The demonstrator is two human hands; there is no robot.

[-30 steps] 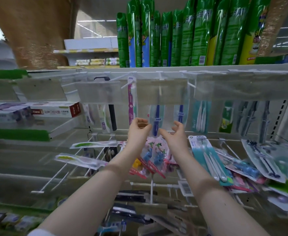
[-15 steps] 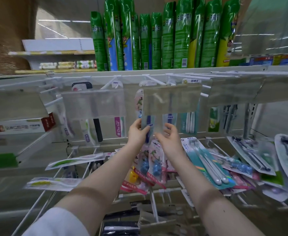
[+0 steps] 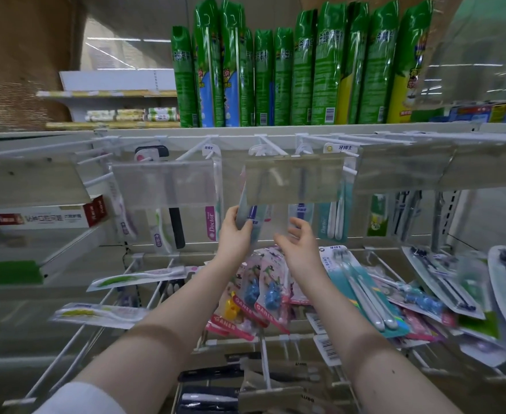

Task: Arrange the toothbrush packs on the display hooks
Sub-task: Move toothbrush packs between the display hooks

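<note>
The toothbrush pack (image 3: 245, 218) is pinched by the left hand (image 3: 234, 236) just below the clear label strip (image 3: 293, 180), while nothing is held by the right hand (image 3: 298, 243), its fingers loosely spread under that strip. The pack's top is screened by the strip, so the wire hook (image 3: 268, 144) above the strip could be missed and the pack dropped. Flat, slick film is seen over a blue handle, and the hook is a thin white rod.

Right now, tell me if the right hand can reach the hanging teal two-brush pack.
Probably yes: the right hand holds nothing, the teal two-brush pack hangs just right of it, only a clear label flap covering its top.
</note>
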